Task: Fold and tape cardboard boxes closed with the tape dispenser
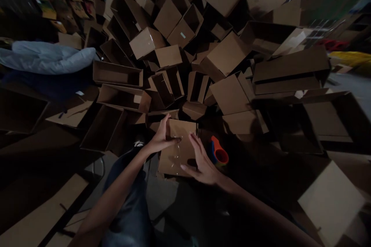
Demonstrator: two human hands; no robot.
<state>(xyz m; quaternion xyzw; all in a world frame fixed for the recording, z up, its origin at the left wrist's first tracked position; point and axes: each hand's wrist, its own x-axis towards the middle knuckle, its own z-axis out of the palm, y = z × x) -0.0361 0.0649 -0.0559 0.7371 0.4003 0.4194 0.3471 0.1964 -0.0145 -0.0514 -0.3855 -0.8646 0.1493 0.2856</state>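
A closed cardboard box (188,127) sits low in front of me, a strip of clear shiny tape (177,156) running down its top. My left hand (159,139) grips the box's left side, fingers along the edge and thumb across the top by the tape. On the right side, my right hand (205,164) lies with fingers stretched and thumb apart, touching the top of the box. Just right of the box is an orange-and-blue tape dispenser (220,155), its lower part in shadow.
Many open and closed cardboard boxes (228,54) are heaped ahead and to both sides. A pale grey padded bundle (49,57) lies at left. Near my left leg (124,200) is a flat cardboard piece (43,212); another pale panel (332,202) is at lower right.
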